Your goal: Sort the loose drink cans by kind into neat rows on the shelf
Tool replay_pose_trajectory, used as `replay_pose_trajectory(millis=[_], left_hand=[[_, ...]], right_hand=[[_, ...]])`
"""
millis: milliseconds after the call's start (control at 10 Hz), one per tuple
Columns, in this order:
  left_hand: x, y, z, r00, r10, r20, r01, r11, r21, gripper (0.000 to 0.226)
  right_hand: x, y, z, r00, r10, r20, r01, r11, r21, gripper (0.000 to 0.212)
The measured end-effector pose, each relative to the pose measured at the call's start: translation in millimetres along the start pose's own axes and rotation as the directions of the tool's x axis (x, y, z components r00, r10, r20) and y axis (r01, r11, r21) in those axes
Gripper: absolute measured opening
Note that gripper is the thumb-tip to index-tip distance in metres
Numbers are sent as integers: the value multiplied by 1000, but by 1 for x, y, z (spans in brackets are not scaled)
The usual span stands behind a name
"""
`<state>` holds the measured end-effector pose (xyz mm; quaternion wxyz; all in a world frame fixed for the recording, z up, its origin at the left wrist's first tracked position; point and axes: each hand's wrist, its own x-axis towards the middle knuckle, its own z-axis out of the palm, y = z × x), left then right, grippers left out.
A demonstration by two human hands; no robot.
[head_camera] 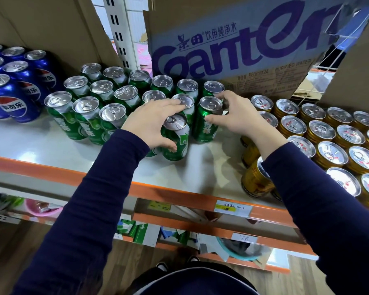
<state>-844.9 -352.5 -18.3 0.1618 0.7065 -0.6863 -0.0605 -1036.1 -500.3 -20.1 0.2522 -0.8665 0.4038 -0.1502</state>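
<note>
On shelf [51, 145], middle block: green cans [103, 90] in rows, blue cans [15, 103] left, gold cans [328, 141] right. One stray can [176, 143] stands forward of front row, appears tipped, top leaning back toward rows. Left hand [151, 122] on it: thumb on front wall, fingers curled over lid, clamped. Right hand [237, 113] clamps end can [208, 126] just right of stray, thumb in front, fingers wrapped behind. Stray lies directly under left hand, so left is nearer. Likely next: stand stray upright, slide back into row beside end can.
</note>
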Motion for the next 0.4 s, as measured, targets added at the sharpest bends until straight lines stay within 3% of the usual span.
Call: replay_pose_trajectory(millis=[200,400], left_hand=[[-5,4,6,1000,-17,-26,18,999,45,100],[-20,13,13,982,-34,-185,46,997,58,71]], right_hand=[[-11,-4,4,998,-50,-28,50,999,-18,64],[-32,-14,5,983,-105,-153,89,990,-108,50]])
